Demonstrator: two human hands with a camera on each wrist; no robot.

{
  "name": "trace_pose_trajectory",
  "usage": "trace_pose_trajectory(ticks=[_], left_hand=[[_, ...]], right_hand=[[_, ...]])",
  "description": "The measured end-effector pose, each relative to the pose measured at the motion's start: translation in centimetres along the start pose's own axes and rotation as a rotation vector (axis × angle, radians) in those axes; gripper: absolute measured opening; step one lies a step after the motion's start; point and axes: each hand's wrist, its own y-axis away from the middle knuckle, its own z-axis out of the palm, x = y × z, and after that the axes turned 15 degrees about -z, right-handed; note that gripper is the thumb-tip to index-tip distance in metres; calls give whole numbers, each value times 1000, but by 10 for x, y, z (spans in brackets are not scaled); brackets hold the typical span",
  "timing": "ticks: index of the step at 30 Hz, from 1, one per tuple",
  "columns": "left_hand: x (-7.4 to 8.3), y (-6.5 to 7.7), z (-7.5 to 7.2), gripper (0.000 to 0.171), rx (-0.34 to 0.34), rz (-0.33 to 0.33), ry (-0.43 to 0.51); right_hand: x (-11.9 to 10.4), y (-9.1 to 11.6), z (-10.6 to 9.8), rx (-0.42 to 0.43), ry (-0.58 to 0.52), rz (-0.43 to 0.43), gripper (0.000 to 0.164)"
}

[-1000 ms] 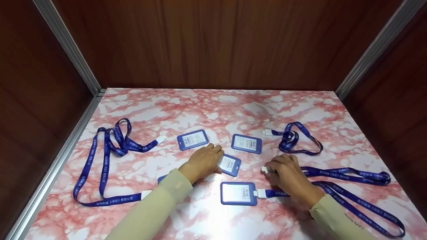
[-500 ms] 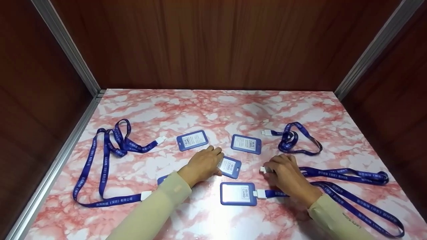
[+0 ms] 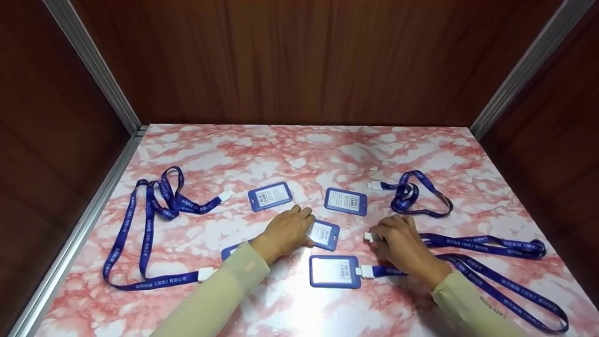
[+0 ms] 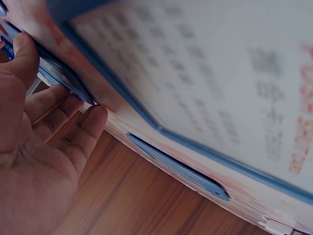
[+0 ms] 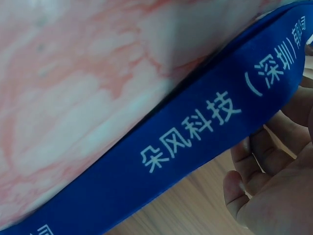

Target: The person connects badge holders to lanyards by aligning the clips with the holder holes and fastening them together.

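Note:
My left hand [image 3: 284, 232] grips the left end of a blue-framed ID card holder [image 3: 324, 234] near the table's middle. In the left wrist view the thumb lies at one edge of that holder [image 4: 63, 73] and the fingers at the other. The slotted end of the holder points right, towards my right hand [image 3: 398, 245]. There my right fingers pinch a blue lanyard [image 3: 486, 245] close behind its white plastic clip [image 3: 368, 237], which sticks out past the fingertips. A gap separates clip and holder. In the right wrist view the printed strap [image 5: 195, 122] runs back from the hand.
Below lies a card holder [image 3: 333, 271] joined to a lanyard [image 3: 514, 288]. Two card holders, left [image 3: 270, 196] and right [image 3: 346, 201], lie farther back. Another holder [image 3: 229, 252] is partly under my left sleeve. Loose lanyards lie left [image 3: 124, 234] and back right [image 3: 433, 194]. Wooden panels surround the table.
The held card holder has shifted slightly right and nearer, and the lanyard clip slightly left, narrowing the gap a little. Both hands keep their holds.

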Motion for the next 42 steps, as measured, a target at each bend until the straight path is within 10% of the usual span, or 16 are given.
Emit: trace_pose_trajectory(ticks=[42], left_hand=[[5,4,-1,61,40,-16,-14]], right_hand=[[0,-8,6,51,18,-69,22]])
